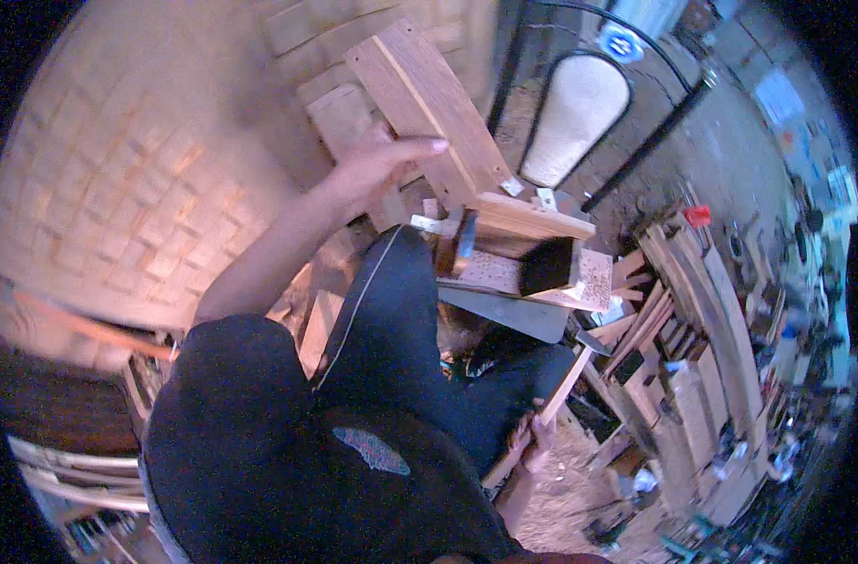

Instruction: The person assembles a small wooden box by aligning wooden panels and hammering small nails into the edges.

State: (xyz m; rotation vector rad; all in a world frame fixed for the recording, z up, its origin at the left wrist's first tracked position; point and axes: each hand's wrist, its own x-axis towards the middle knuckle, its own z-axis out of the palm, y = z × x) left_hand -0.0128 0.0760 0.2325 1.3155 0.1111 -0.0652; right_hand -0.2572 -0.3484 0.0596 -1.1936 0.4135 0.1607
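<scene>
My left hand (382, 162) is closed on a joined piece of wooden boards (434, 103), its thumb lying across the face and the other fingers mostly hidden behind. The piece slants upward, with its lower end close to a small wooden box (532, 221). Low on the right, my right hand (539, 444) is wrapped round the wooden handle of a hammer (565, 383). The hammer's dark metal head points up and away, beside my right knee. Many small specks, too small to name, cover a board (490, 270) in front of the box.
A brick wall (119, 188) rises on the left. Beyond the box stands a chair (584, 113) with a black metal frame and pale back. Planks and offcuts (711, 376) lie heaped on the right, with sawdust (565, 503) on the floor. More boards (81, 475) are stacked lower left.
</scene>
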